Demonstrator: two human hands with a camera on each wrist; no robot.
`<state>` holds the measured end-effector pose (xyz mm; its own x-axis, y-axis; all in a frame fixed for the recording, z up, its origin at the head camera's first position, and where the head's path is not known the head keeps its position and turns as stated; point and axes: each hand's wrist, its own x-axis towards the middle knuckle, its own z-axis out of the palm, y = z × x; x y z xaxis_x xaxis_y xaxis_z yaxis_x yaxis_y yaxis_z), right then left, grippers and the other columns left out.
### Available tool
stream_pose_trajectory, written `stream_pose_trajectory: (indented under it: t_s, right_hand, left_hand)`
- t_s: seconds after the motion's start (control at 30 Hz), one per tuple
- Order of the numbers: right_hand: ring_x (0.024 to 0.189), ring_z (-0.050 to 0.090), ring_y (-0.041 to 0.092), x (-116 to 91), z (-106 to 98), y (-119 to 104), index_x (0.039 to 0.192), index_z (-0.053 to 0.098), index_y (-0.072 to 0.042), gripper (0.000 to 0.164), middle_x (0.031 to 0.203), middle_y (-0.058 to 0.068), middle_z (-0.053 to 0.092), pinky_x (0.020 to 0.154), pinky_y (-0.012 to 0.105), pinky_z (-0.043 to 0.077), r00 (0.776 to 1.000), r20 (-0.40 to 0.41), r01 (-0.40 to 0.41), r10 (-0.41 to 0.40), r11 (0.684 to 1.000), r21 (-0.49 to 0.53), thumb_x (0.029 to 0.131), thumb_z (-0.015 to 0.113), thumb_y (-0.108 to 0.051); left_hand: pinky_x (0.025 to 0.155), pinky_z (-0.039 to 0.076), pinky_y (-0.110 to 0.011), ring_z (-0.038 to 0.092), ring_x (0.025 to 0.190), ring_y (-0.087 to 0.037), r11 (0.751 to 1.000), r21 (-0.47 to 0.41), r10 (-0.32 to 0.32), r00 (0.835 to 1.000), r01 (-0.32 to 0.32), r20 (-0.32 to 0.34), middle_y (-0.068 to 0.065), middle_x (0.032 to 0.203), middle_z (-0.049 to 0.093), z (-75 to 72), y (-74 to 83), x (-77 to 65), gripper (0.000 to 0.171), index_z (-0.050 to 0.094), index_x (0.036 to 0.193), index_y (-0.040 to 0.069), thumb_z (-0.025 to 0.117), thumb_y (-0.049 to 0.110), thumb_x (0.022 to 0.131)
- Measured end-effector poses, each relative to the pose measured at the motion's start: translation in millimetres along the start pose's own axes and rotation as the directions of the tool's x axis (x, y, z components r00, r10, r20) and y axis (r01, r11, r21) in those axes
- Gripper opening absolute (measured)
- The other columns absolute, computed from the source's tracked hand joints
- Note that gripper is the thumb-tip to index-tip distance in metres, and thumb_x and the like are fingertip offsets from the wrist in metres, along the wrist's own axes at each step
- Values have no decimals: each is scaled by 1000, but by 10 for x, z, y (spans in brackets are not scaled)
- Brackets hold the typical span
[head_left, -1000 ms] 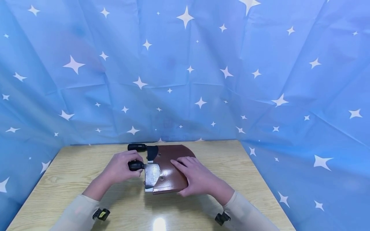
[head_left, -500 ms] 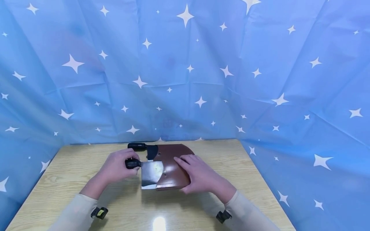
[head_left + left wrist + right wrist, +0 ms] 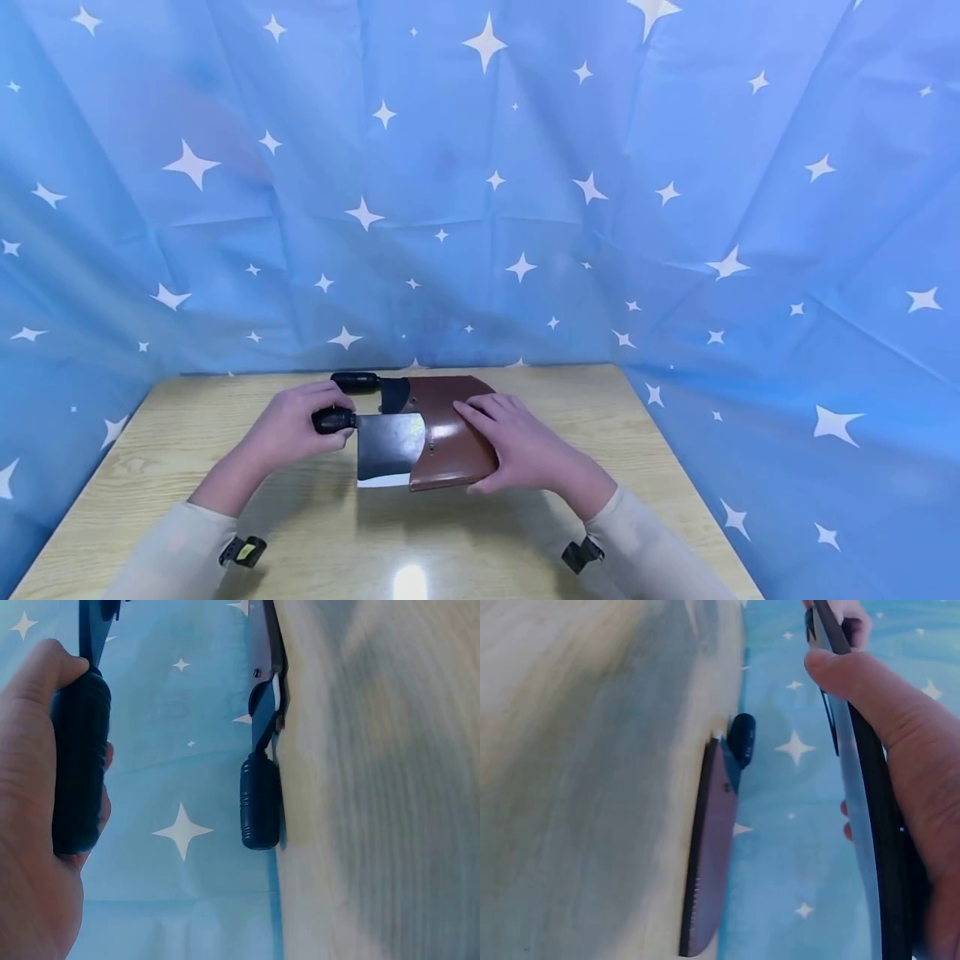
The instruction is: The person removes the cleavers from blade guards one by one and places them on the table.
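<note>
My left hand [image 3: 288, 429] grips the black handle [image 3: 79, 769] of a cleaver, thumb along its top in the left wrist view. The cleaver's wide steel blade [image 3: 390, 447] lies partly inside a brown sheath [image 3: 457, 458]. At the sheath's far end, my right hand [image 3: 528, 446] holds it between thumb and fingers, raised above the table. Much of the blade shows bare left of the sheath's mouth; the rest is hidden inside. Behind it, a second knife with a black handle [image 3: 355, 382] lies in its own brown sheath [image 3: 442, 390], touched by neither hand.
The second sheathed knife lies by the back edge of the pale wooden table [image 3: 202, 450]. Right behind the table hangs a blue cloth [image 3: 420, 283] with white stars. Dark wrist devices sit on both sleeves.
My left hand has moved left with the cleaver, so more blade shows outside the sheath. The right hand and sheath have shifted slightly right and up. The second knife lies still.
</note>
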<state>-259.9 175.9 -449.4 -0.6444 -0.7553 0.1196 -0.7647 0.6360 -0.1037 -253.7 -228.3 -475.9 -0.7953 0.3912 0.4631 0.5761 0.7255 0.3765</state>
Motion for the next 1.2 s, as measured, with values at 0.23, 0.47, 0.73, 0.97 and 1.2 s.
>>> stream_pose_trajectory:
  t_s: [0.23, 0.47, 0.73, 0.97, 1.2]
  right_hand:
    - [152, 43, 28, -70, 120, 19, 173, 38, -14, 127, 165, 7, 49, 128, 53, 33, 1000, -21, -15, 16, 999, 41, 75, 92, -75]
    - [151, 43, 29, -127, 123, 11, 173, 38, -13, 128, 164, 8, 49, 126, 55, 36, 998, -50, -22, 25, 998, 64, 76, 88, -79]
    - [153, 41, 28, -133, 121, 28, 175, 34, -15, 129, 165, 8, 47, 127, 53, 33, 999, -36, -9, 11, 999, 44, 78, 83, -85]
    - [156, 38, 30, -153, 132, 37, 175, 32, -15, 129, 169, 8, 44, 128, 54, 32, 1000, -5, -28, 28, 997, 70, 79, 83, -83]
    - [156, 38, 32, -192, 148, 46, 174, 35, -13, 125, 169, 9, 44, 128, 57, 32, 999, 2, -52, 52, 993, 109, 79, 93, -69]
  left_hand:
    - [81, 61, -48, 73, 93, -20, 999, 47, 9, 1000, -8, -10, 6, 109, 75, 83, 13, -54, 33, 81, 114, 23, 92, 26, 83]
    - [80, 61, -47, 71, 93, -20, 1000, 4, -15, 999, 15, -49, 6, 109, 73, 95, 24, -72, 34, 81, 114, 22, 92, 21, 82]
    - [83, 62, -48, 72, 98, -22, 999, -14, -31, 998, 30, -49, 5, 111, 74, 89, 9, -90, 33, 82, 113, 22, 93, 20, 82]
    - [83, 62, -50, 72, 99, -24, 999, -16, -48, 998, 48, -37, 4, 112, 74, 71, -11, -126, 31, 81, 112, 22, 91, 20, 83]
    - [80, 61, -47, 70, 96, -21, 999, -20, -47, 998, 46, -46, 7, 111, 73, 77, -60, -171, 30, 82, 111, 24, 91, 19, 82]
